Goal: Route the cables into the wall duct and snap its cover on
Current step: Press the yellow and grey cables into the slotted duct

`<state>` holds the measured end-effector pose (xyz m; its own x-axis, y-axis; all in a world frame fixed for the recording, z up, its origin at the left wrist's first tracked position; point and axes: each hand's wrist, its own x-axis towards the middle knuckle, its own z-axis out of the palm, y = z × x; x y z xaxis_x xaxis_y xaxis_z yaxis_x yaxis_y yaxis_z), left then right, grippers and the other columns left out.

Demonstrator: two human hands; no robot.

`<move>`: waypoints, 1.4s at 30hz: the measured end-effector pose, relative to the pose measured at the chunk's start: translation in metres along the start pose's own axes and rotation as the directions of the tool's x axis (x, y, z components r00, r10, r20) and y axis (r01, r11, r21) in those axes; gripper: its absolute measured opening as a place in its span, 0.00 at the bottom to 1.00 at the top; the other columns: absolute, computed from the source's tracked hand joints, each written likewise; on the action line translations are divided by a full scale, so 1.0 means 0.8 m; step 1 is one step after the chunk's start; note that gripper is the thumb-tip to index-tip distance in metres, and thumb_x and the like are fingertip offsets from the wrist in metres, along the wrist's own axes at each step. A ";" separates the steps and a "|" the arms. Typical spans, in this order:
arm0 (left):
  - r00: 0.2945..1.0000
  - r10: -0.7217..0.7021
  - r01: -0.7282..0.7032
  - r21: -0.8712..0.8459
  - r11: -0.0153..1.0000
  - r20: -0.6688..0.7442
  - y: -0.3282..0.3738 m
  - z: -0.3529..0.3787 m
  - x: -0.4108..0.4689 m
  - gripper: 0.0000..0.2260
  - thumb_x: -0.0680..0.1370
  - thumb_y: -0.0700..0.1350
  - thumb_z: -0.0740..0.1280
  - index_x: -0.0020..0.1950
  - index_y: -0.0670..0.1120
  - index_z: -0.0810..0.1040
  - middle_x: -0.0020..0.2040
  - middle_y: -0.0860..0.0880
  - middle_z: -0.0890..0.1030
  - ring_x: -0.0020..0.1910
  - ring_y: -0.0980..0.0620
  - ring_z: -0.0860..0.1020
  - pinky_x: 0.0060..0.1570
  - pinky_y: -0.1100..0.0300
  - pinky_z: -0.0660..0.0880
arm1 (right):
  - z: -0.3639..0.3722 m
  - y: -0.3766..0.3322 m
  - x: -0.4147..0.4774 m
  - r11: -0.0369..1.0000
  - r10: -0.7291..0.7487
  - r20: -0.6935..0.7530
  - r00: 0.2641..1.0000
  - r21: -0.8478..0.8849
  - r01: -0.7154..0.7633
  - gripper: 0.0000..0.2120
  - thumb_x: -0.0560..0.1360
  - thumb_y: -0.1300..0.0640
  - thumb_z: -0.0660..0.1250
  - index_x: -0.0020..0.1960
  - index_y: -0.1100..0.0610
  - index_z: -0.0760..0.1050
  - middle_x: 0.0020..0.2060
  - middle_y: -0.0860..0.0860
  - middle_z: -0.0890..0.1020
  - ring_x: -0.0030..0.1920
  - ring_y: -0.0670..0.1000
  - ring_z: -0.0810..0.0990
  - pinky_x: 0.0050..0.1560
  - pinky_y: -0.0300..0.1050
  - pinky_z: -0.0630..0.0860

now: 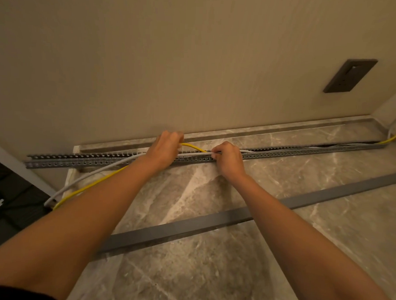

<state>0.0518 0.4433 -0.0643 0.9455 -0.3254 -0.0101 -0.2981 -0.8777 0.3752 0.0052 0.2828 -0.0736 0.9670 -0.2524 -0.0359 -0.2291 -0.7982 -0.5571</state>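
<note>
One gray cover point(212, 220) lies nearest on the marble floor point(301, 254). Beyond it, two cables, a yellow cable point(90, 186) and a white cable point(97, 171), run from the left into one slotted duct point(80, 160). Over the duct, the left hand point(168, 146) has its grip curled round the yellow cable. Just to its right, the right hand point(228, 160) pinches the white cable. One dark plate point(350, 75) sits on the far wall.

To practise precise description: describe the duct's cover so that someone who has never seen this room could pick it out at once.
Find the marble floor below the beige wall, where a slotted grey duct runs along the wall's foot. Nearer the viewer, roughly parallel to it, lies the cover. Unlike the duct, it is a plain, smooth grey strip without slots.
</note>
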 end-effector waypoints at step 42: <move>0.941 0.222 -0.220 0.034 0.975 -0.255 -0.013 0.029 -0.027 0.02 0.74 0.31 0.67 0.44 0.35 0.79 0.42 0.41 0.73 0.42 0.44 0.71 0.39 0.57 0.63 | 0.010 0.011 -0.012 0.980 -0.121 0.032 0.992 -0.156 0.125 0.14 0.74 0.61 0.65 0.59 0.62 0.77 0.57 0.59 0.72 0.61 0.58 0.69 0.68 0.51 0.66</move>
<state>0.0313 0.4513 -0.0897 0.8572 -0.4112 0.3100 -0.5035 -0.7957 0.3367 -0.0054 0.2825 -0.0848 0.9907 -0.1362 0.0055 -0.1212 -0.8990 -0.4208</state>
